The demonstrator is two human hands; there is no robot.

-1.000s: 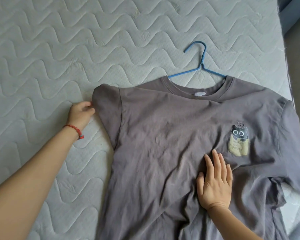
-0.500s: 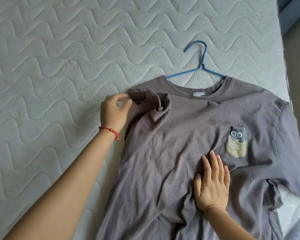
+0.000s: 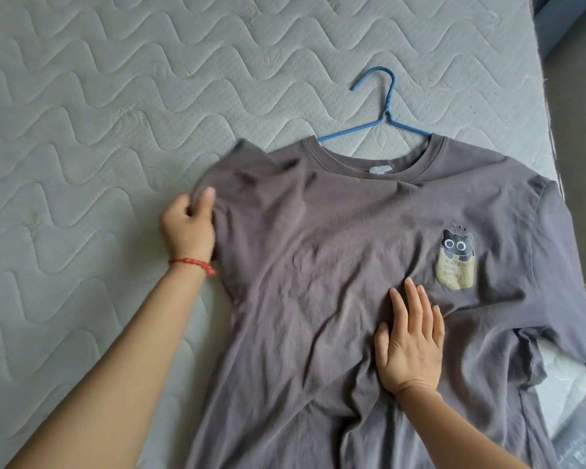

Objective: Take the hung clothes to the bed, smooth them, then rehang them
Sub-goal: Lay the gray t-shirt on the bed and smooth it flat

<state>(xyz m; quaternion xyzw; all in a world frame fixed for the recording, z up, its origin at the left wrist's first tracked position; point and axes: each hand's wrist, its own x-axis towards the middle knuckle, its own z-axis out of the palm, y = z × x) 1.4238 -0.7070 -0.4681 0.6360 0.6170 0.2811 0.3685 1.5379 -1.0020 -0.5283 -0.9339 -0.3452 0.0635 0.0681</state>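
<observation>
A grey T-shirt [image 3: 318, 252] with a cat pocket print lies face up on the quilted mattress [image 3: 99, 113]. A blue hanger [image 3: 383, 110] sticks out of its collar, hook pointing away from me. My left hand [image 3: 188, 228], with a red bracelet at the wrist, pinches the shirt's left sleeve, which is folded inward and blurred. My right hand [image 3: 411, 340] lies flat, fingers spread, on the chest of the shirt just left of the print. The shirt's right sleeve drapes over the bed's right edge.
The mattress edge runs down the right side, with grey floor [image 3: 582, 130] beyond it. A clear plastic sheet [image 3: 569, 401] shows under the shirt at the lower right.
My left hand has carried the left sleeve inward, bunching it toward the shoulder, and now holds it slightly further out and lower. My right hand has stayed pressed on the chest.
</observation>
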